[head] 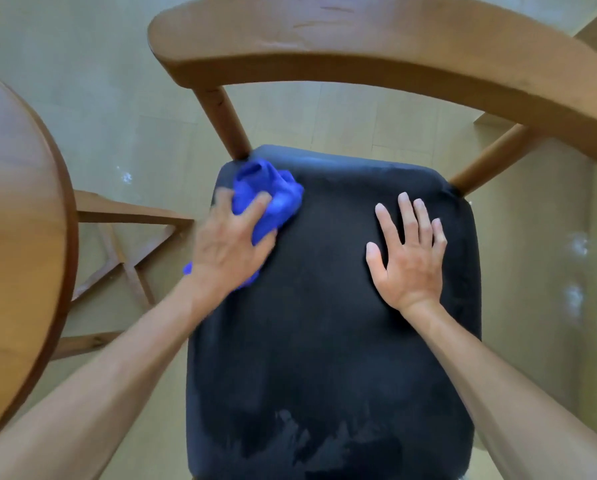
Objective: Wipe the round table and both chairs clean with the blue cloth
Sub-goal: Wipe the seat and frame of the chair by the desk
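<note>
The left hand (pixel 229 251) bunches the cloth (pixel 267 199) at the seat's (pixel 324 341) far left corner; the right hand (pixel 408 258) lies flat, fingers spread, holding nothing, on the seat's right. The table (pixel 20 220) stands left of the seat. Bunched so tightly, the cloth could skip patches.

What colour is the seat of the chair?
The chair seat is a very dark navy, almost black. The head view shows it best.

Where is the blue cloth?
The blue cloth is bunched under the left hand at the back left corner of the chair seat, near the table.
</note>
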